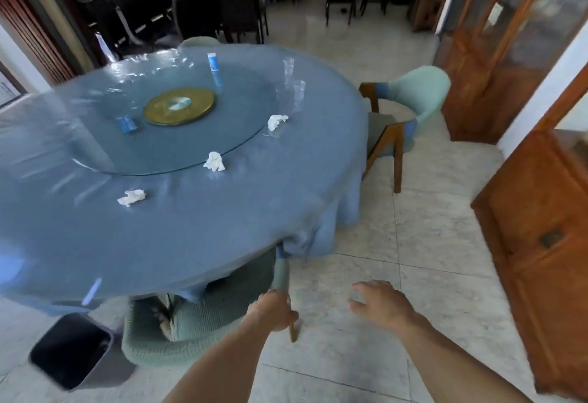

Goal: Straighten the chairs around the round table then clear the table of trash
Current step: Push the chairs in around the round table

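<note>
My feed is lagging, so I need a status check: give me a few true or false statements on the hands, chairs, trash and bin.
1. The left hand grips the near chair. True.
2. The right hand holds a tissue. False: it is open and holds nothing.
3. Three crumpled tissues lie on the table. True.
4. The bin stands on the table. False: it is on the floor, left of the near chair.
</note>
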Tool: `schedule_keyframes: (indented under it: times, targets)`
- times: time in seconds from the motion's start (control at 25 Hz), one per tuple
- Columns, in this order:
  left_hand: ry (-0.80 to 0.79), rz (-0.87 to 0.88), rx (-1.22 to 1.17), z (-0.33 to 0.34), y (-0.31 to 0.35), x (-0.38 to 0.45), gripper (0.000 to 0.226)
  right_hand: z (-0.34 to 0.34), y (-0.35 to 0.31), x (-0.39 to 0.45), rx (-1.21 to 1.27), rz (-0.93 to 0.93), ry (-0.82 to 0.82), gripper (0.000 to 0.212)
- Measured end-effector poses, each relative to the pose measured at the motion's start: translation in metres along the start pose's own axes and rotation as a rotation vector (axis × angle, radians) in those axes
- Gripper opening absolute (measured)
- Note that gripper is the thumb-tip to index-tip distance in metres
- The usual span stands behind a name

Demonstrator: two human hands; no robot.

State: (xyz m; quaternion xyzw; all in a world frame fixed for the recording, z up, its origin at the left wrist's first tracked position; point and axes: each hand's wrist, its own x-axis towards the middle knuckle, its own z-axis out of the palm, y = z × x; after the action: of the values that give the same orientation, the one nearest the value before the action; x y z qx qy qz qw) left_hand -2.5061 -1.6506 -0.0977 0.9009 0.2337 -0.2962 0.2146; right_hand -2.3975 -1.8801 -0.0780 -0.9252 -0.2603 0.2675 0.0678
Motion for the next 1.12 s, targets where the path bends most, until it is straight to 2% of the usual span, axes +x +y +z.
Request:
schedule_keyframes:
  times: [0.2, 0.36, 0.6, 1.12]
  targets:
    - [-0.024, 0.199, 0.064, -0.033, 0.156, 0.048, 0.054, -0.063, 0.128, 0.0, 0.007, 0.161, 0.084, 0.053]
    - [-0.027, 0.287, 0.098, -0.057, 0.237, 0.08, 0.055, -0.096, 0.193, 0.009, 0.042, 0.245, 0.111, 0.056]
    - [-0.081, 0.329, 0.184, -0.086, 0.296, 0.168, 0.059, -0.134, 0.248, 0.066, 0.072, 0.304, 0.116, 0.053]
    - [-0.141, 0.42, 0.27, -0.232, 0.41, 0.375, 0.065, -0.273, 0.312, 0.264, 0.104, 0.344, 0.177, 0.051]
